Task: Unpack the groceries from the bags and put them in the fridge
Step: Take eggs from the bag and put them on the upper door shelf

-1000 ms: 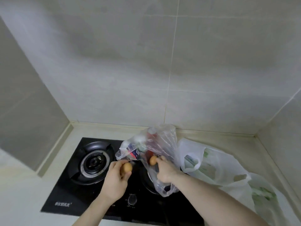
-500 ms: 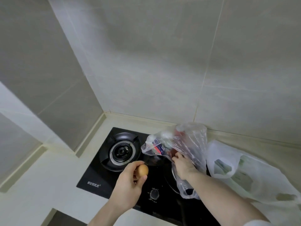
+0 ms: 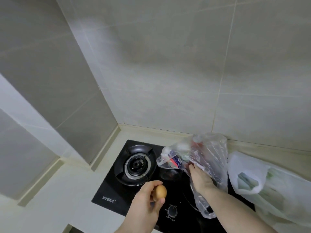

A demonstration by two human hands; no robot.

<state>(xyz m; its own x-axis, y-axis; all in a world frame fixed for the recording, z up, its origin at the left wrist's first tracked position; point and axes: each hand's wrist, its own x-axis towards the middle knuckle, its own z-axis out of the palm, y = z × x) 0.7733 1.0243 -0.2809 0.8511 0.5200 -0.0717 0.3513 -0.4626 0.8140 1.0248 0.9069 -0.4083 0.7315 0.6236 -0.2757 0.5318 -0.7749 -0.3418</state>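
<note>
My left hand point(image 3: 147, 205) grips a brown egg point(image 3: 160, 193) between thumb and fingers, above the front of the black gas stove point(image 3: 107, 192). A clear plastic bag point(image 3: 208, 152) of groceries, with a red and blue carton showing through, sits on the stove's right side. My right hand point(image 3: 201, 179) reaches into the bag's mouth; the plastic hides its fingertips, so I cannot tell whether they hold anything. A white plastic bag point(image 3: 247, 175) with green vegetables lies on the counter to the right.
The stove's left burner point(image 3: 137, 164) is bare and a control knob point(image 3: 172, 211) sits at the front edge. Tiled walls close in behind and to the left. Pale countertop point(image 3: 55, 199) stretches left of the stove. No fridge is in view.
My left hand has drawn the egg back from the bag toward me. My right hand, which held a second egg, has gone into the clear bag and that egg no longer shows. The view swung left.
</note>
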